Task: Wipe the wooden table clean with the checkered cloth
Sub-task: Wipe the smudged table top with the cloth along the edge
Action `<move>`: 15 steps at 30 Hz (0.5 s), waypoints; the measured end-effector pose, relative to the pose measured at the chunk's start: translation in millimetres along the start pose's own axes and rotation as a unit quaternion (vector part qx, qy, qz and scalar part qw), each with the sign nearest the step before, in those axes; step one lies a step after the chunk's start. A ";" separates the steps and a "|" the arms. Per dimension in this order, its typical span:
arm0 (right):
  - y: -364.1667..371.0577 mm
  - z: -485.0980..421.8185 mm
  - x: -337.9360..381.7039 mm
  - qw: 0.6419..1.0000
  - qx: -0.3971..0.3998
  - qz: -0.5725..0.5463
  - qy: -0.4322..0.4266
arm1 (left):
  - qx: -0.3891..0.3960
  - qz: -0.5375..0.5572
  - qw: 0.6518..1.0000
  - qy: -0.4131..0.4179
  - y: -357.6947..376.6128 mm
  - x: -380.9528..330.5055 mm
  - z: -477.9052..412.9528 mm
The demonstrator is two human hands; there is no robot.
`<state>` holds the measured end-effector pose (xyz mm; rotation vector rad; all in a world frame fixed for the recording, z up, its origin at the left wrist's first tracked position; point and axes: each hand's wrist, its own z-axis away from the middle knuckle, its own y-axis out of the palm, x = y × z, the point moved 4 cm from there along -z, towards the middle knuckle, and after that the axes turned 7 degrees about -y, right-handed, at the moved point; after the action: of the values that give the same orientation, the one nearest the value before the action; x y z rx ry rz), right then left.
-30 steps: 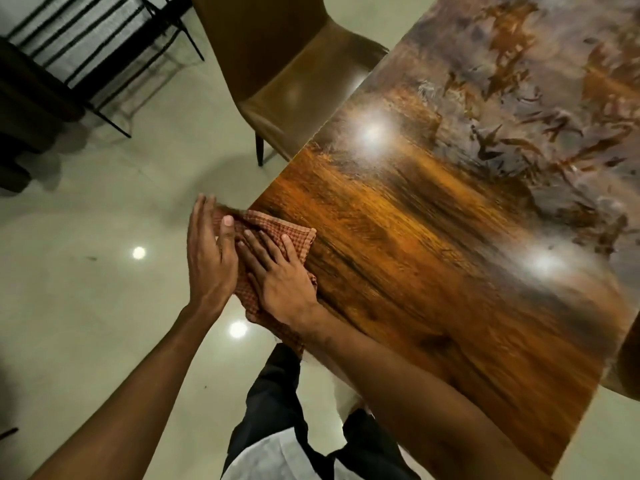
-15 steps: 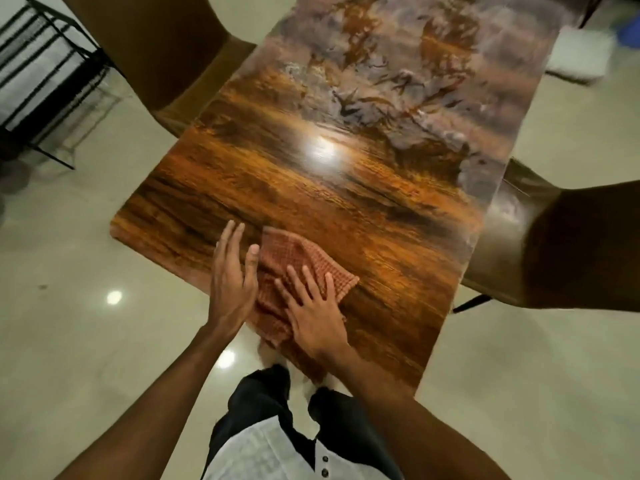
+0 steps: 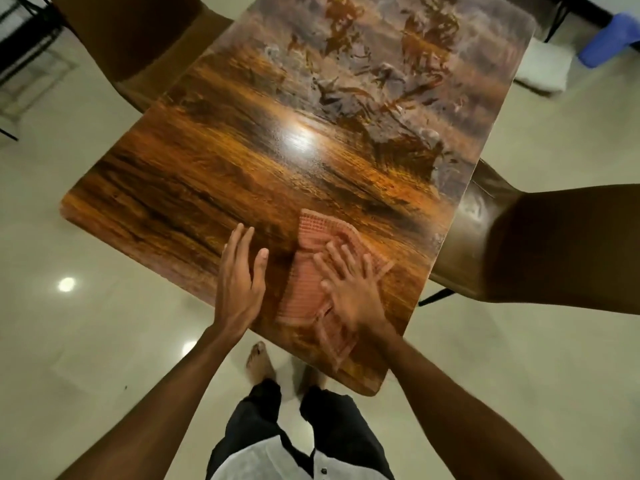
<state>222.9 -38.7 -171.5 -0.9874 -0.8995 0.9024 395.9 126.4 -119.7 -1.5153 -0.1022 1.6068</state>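
Checkered cloth under right hand, on table

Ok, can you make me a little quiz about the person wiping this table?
1. True or false: the right hand lies flat on the checkered cloth.
2. Is the left hand A) on the cloth or B) beside it, on the wooden table?
3. Fill in: a brown ____ stands at the table's right side.

Key: 1 true; 2 B; 3 chair.
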 end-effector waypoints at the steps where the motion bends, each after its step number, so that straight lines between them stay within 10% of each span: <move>1: -9.5 -6.0 -22.8 0.998 -0.007 -0.020 0.051 | 0.001 0.000 1.000 -0.006 1.7 -2.8 0.1; 4: -26.9 -29.2 -44.1 0.986 -0.034 -0.039 0.157 | -0.009 -0.008 1.000 -0.011 12.8 -16.2 -1.7; 8: -31.0 -53.6 -29.6 0.999 -0.015 0.022 -0.042 | -0.016 -0.020 1.000 -0.002 44.9 -46.2 -10.9; 15: -100.4 -118.0 -263.2 0.997 -0.070 -0.010 0.030 | -0.086 -0.042 0.995 -0.019 111.7 -105.0 -33.0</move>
<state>259.4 -341.9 -163.8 -1.1177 -0.9301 0.7974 347.8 -22.9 -115.6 -1.5893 -0.3283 1.5921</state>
